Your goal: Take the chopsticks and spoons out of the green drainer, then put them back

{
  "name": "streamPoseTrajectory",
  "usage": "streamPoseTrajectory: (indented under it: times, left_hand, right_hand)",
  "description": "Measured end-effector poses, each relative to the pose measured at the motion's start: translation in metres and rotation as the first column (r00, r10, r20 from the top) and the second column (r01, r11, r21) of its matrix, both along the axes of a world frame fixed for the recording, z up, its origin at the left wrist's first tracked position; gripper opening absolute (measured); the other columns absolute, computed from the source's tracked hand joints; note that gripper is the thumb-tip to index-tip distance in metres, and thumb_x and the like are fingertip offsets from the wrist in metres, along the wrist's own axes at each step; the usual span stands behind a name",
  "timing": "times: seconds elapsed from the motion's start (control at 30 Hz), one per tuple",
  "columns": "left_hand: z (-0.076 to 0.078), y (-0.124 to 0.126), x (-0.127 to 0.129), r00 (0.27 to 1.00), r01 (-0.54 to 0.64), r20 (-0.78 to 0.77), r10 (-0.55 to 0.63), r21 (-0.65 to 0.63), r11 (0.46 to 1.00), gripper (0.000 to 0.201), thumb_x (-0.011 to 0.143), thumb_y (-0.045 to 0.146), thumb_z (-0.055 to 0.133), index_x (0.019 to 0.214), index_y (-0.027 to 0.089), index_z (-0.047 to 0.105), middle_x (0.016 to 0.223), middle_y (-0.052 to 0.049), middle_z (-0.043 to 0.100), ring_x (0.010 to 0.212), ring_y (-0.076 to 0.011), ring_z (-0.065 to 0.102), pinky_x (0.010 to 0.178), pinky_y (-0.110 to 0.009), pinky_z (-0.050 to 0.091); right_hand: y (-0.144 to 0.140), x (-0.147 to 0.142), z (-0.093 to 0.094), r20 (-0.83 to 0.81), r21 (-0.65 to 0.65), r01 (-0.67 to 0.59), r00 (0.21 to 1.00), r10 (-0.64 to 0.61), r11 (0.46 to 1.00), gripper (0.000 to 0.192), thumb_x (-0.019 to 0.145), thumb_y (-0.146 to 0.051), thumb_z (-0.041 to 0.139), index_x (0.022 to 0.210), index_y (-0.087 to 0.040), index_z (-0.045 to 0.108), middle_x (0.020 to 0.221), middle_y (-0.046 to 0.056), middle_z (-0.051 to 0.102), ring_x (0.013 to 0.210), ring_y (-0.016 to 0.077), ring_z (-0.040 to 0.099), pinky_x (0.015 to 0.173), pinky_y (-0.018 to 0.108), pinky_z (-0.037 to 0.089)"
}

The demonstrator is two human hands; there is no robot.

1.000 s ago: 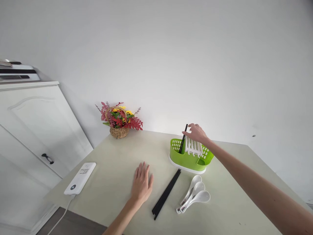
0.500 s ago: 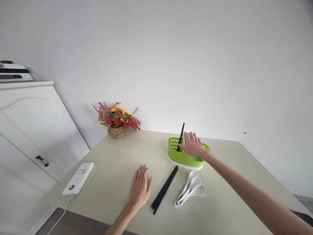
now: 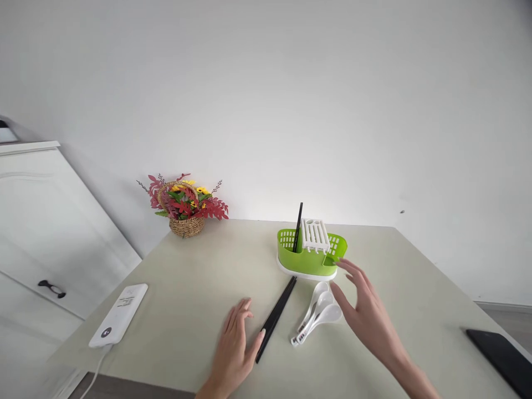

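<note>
One black chopstick (image 3: 297, 227) stands upright in the green cutlery holder (image 3: 310, 260) at the bench's (image 3: 199, 277) far side; a bundle of black chopsticks (image 3: 276, 317), count unclear, and three white spoons (image 3: 318, 318) lie loose in front. Left hand (image 3: 233, 349) rests beside the bundle, right hand (image 3: 366, 313) hovers over the spoons, fingers apart, both empty

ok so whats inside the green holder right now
One black chopstick stands tilted in the left part of the green holder, beside a white slotted insert. The holder's solid front wall hides its floor and the chopstick's lower end.
</note>
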State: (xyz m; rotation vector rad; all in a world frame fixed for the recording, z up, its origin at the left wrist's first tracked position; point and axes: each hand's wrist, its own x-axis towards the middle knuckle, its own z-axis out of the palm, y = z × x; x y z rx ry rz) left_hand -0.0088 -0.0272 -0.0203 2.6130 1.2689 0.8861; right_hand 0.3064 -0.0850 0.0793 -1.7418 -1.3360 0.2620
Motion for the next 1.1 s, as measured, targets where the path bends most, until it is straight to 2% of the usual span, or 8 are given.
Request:
streamPoseTrajectory:
  times: [0.1, 0.13, 0.27, 0.43, 0.53, 0.63, 0.9, 1.1]
  left_hand:
    - [-0.002, 0.002, -0.001, 1.000, -0.010, 0.007, 0.010, -0.014, 1.000, 0.024, 0.101, 0.037, 0.059, 0.120, 0.026, 0.050, 0.156, -0.013, 0.052, 0.144, -0.0313, 0.051, 0.112, -0.054, 0.051]
    - [-0.003, 0.003, -0.001, 1.000, -0.014, 0.011, 0.014, -0.021, 1.000, 0.025, 0.101, 0.037, 0.059, 0.121, 0.026, 0.050, 0.155, -0.013, 0.052, 0.144, -0.0311, 0.051, 0.111, -0.053, 0.052]
    - [-0.005, 0.003, -0.002, 0.999, -0.032, 0.036, 0.034, -0.053, 0.998, 0.026, 0.102, 0.036, 0.056, 0.124, 0.025, 0.048, 0.154, -0.015, 0.053, 0.142, -0.0310, 0.053, 0.107, -0.051, 0.055]
    - [-0.002, 0.002, -0.002, 0.997, -0.040, 0.059, 0.044, -0.068, 0.997, 0.021, 0.104, 0.034, 0.051, 0.124, 0.027, 0.049, 0.152, -0.013, 0.055, 0.139, -0.0297, 0.056, 0.103, -0.047, 0.058]
    - [0.001, 0.002, -0.001, 0.997, -0.046, 0.061, 0.049, -0.063, 0.997, 0.021, 0.104, 0.033, 0.051, 0.124, 0.028, 0.051, 0.149, -0.012, 0.058, 0.136, -0.0289, 0.059, 0.102, -0.045, 0.059]
    - [0.002, 0.000, -0.001, 0.998, -0.045, 0.037, 0.047, -0.049, 0.998, 0.021, 0.103, 0.035, 0.054, 0.122, 0.028, 0.053, 0.148, -0.012, 0.058, 0.135, -0.0299, 0.060, 0.102, -0.046, 0.058]
    - [-0.001, 0.011, -0.001, 0.996, -0.092, -0.017, 0.092, 0.007, 0.996, 0.014, 0.104, 0.038, 0.050, 0.104, 0.025, 0.056, 0.131, -0.012, 0.065, 0.123, -0.0295, 0.065, 0.093, -0.043, 0.059]
    - [0.019, 0.037, 0.034, 0.961, -0.035, -0.273, 0.030, -0.013, 0.999, 0.017, 0.100, 0.026, 0.048, 0.099, 0.022, 0.064, 0.104, -0.010, 0.067, 0.095, -0.0280, 0.068, 0.085, -0.045, 0.057]
  right_hand:
    - [-0.028, 0.008, -0.040, -0.162, -0.014, 0.133, 0.978, -0.133, 0.991, 0.052, 0.095, -0.058, 0.053, 0.140, -0.031, 0.054, 0.153, 0.009, 0.053, 0.122, 0.0312, 0.065, 0.057, 0.030, 0.057]
    - [-0.035, 0.011, -0.053, -0.195, -0.031, 0.171, 0.965, -0.174, 0.985, 0.052, 0.094, -0.059, 0.054, 0.137, -0.030, 0.056, 0.150, 0.009, 0.055, 0.118, 0.0311, 0.067, 0.053, 0.028, 0.054]
    - [-0.056, 0.026, -0.100, -0.270, -0.104, 0.294, 0.911, -0.311, 0.950, 0.053, 0.086, -0.063, 0.058, 0.124, -0.026, 0.063, 0.139, 0.010, 0.062, 0.109, 0.0310, 0.070, 0.052, 0.029, 0.053]
    - [-0.066, 0.034, -0.133, -0.322, -0.165, 0.325, 0.875, -0.362, 0.931, 0.055, 0.078, -0.064, 0.061, 0.114, -0.023, 0.067, 0.130, 0.013, 0.068, 0.102, 0.0314, 0.072, 0.064, 0.036, 0.057]
    - [-0.068, 0.034, -0.143, -0.288, -0.149, 0.330, 0.887, -0.361, 0.932, 0.050, 0.078, -0.061, 0.062, 0.109, -0.023, 0.069, 0.124, 0.012, 0.071, 0.100, 0.0309, 0.072, 0.073, 0.039, 0.058]
    - [-0.069, 0.034, -0.148, -0.265, -0.156, 0.331, 0.893, -0.363, 0.931, 0.047, 0.079, -0.059, 0.063, 0.109, -0.024, 0.069, 0.124, 0.012, 0.071, 0.101, 0.0310, 0.071, 0.072, 0.039, 0.057]
    - [-0.067, 0.028, -0.142, -0.235, -0.151, 0.325, 0.906, -0.353, 0.934, 0.045, 0.083, -0.059, 0.058, 0.109, -0.024, 0.067, 0.121, 0.011, 0.070, 0.104, 0.0302, 0.070, 0.075, 0.039, 0.056]
    - [-0.067, 0.024, -0.136, -0.212, -0.131, 0.336, 0.910, -0.357, 0.933, 0.044, 0.083, -0.060, 0.056, 0.107, -0.024, 0.067, 0.118, 0.011, 0.071, 0.102, 0.0305, 0.070, 0.081, 0.041, 0.055]
